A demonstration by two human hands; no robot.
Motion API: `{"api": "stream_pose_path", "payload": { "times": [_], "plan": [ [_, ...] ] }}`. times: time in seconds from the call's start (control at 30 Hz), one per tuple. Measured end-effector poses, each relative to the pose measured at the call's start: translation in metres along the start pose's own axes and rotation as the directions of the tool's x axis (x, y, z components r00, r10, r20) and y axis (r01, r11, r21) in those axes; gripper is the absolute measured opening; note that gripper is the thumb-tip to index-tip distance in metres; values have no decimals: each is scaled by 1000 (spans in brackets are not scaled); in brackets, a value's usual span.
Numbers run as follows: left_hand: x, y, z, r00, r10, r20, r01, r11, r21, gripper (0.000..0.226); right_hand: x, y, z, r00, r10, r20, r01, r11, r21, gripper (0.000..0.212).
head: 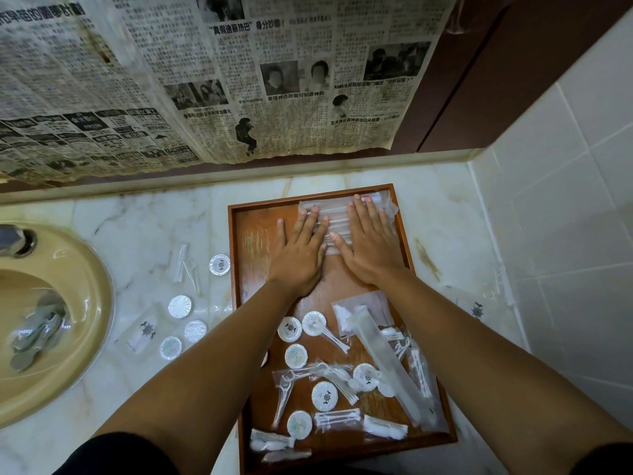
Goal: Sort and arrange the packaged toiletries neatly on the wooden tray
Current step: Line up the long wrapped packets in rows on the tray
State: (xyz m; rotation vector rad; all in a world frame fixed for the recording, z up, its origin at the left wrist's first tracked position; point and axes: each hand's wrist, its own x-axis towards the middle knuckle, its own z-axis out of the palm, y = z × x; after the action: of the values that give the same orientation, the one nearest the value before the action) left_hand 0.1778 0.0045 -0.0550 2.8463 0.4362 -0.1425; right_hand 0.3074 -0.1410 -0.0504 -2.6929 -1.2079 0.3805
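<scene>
Both the left hand [297, 258] and right hand [368, 245] are lying flat, fingers straight, side by side, pressing clear packets [337, 214] at the wooden tray [236, 255]'s top.

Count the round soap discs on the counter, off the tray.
4 soap discs left of the tray: one beside its rim, three nearer the sink. An arm may hide more.

- Dim, flat indoor light; source out of frame.
- Shadows soft and weak, darkest along the tray [233, 269] inner left wall.
- Small glare spots on the sink [99, 289] rim and the clear packets [387, 365] at lower centre.
- Strong wide-angle bend: newspaper [239, 80] and tiles [565, 200] curve toward the edges.
- Centre sharp; print at upper left smeared, tap [15, 240] at far left blurred.
</scene>
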Motion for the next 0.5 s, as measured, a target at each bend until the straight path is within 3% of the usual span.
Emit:
{"api": "stream_pose_path", "payload": {
  "times": [0.2,0.5],
  "plan": [
    [1,-3,0,1000,19,-2,-19,1000,-3,60,-2,1,-4,994,97,-44,-95,995,39,87],
    [0,-6,-2,999,43,-20,-45,997,-69,59,-7,8,-2,998,44,-47,-42,998,42,91]
  ]
}}
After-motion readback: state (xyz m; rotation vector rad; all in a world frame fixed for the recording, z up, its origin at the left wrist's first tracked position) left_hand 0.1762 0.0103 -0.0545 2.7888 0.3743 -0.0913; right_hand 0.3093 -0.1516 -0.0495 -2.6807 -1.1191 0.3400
